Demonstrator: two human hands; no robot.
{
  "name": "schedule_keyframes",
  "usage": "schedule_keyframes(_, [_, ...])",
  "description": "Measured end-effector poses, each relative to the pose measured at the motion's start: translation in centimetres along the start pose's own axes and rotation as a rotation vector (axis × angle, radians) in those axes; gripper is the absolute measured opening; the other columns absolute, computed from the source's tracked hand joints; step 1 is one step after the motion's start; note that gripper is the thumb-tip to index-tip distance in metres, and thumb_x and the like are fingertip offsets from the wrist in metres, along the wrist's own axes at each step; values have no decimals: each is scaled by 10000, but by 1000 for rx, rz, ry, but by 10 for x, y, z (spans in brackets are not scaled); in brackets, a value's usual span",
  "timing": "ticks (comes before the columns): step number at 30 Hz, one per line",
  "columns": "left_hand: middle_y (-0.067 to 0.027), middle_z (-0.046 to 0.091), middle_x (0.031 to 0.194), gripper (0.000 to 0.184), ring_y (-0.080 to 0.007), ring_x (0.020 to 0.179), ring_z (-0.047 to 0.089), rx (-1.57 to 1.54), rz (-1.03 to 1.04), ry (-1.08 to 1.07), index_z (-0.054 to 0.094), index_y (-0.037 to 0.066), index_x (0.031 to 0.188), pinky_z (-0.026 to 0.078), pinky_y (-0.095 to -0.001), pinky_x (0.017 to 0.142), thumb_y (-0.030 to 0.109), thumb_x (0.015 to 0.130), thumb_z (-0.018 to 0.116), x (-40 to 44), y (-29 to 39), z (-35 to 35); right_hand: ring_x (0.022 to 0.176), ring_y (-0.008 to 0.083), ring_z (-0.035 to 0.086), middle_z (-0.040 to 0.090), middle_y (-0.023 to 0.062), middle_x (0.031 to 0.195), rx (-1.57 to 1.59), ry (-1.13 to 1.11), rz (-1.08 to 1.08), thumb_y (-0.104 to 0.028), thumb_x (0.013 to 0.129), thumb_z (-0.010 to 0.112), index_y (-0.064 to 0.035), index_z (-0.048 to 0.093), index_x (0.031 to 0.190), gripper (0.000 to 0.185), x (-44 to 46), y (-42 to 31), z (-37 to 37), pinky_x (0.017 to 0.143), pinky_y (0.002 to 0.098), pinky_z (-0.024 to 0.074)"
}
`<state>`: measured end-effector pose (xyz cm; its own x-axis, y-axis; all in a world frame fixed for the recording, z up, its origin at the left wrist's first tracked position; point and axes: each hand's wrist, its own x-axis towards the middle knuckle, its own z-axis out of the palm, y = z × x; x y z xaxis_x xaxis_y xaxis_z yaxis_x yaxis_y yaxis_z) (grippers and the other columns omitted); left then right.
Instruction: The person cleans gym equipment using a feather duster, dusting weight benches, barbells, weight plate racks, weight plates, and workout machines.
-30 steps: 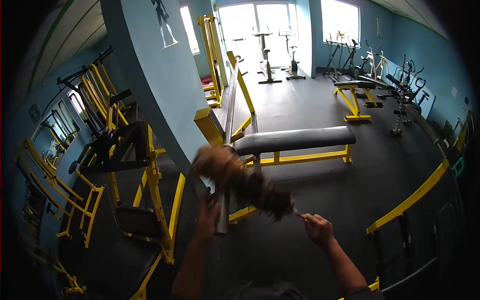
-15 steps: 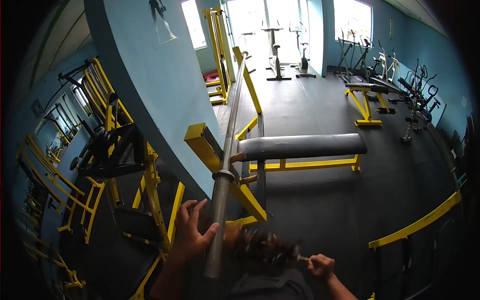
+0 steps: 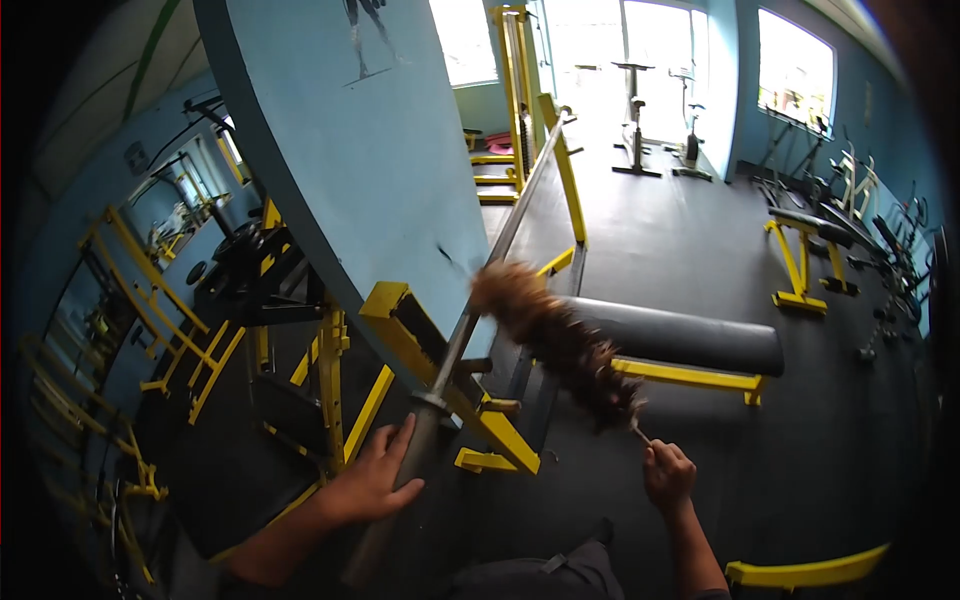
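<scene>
My right hand (image 3: 669,474) is closed round the thin handle of a brown feather duster (image 3: 565,350). The duster's tip lies over or against the long metal barbell (image 3: 520,215); which of the two I cannot tell. My left hand (image 3: 378,478), fingers apart, rests on the bar's thick near end, below its collar. The bar lies across the yellow uprights of a bench rack (image 3: 400,315). Behind the duster is the rack's black padded bench (image 3: 680,336).
A blue pillar (image 3: 350,170) rises left of the bar. Yellow and black machines (image 3: 265,285) stand at the left. A smaller bench (image 3: 800,262) and exercise bikes (image 3: 636,120) are farther back. A yellow curved frame (image 3: 808,572) is at the lower right.
The view has turned left. The duster has swung up from below the bar's near end to beyond the collar. My left hand now lies flatter on the bar.
</scene>
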<state>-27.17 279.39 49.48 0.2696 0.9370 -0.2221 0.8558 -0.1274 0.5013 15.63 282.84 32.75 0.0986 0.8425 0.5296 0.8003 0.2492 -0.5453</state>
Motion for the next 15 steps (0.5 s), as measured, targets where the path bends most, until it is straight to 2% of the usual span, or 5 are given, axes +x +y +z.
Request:
schedule_keyframes(3, [-351, 217, 1427, 880, -539, 1309, 288, 341, -9, 107, 22, 14, 1538, 260, -540, 1119, 299, 931, 593, 12, -5, 15, 585, 281, 630, 605, 56, 701, 43, -140, -176, -207, 860, 638, -133, 654, 886, 80, 48, 34, -1, 533, 392, 505])
schedule_keyframes(6, [-353, 209, 1428, 813, -543, 1287, 302, 245, -87, 216, 33, 18, 1537, 274, -558, 1098, 238, 957, 559, 31, 14, 25, 594, 284, 637, 609, 55, 704, 106, -198, -220, -206, 865, 643, -131, 659, 898, 83, 82, 65, 18, 534, 384, 510])
schedule_keyframes(10, [-316, 246, 1438, 694, -503, 1274, 329, 526, -201, 436, 171, 25, 1522, 288, -542, 1087, 193, 961, 546, 53, 38, 36, 610, 290, 649, 633, 73, 736, 210, -306, -319, -203, 869, 652, -120, 655, 925, 100, 110, 89, 30, 526, 382, 514])
schedule_keyframes(13, [-232, 273, 1476, 651, -421, 1316, 332, 598, -186, 452, 222, 58, 1521, 268, -549, 1091, 292, 984, 505, 68, 55, 44, 636, 315, 650, 648, 88, 763, 238, -372, -284, -208, 879, 639, -103, 658, 909, 111, 111, 117, 57, 557, 404, 519])
schedule_keyframes(15, [-164, 262, 1518, 670, -344, 1392, 277, 710, -288, 386, 188, 96, 1541, 211, -588, 1114, 430, 1006, 417, 83, 67, 54, 677, 332, 658, 660, 102, 786, 309, -261, -15, -215, 886, 626, -92, 666, 892, 129, 103, 144, 92, 605, 419, 526])
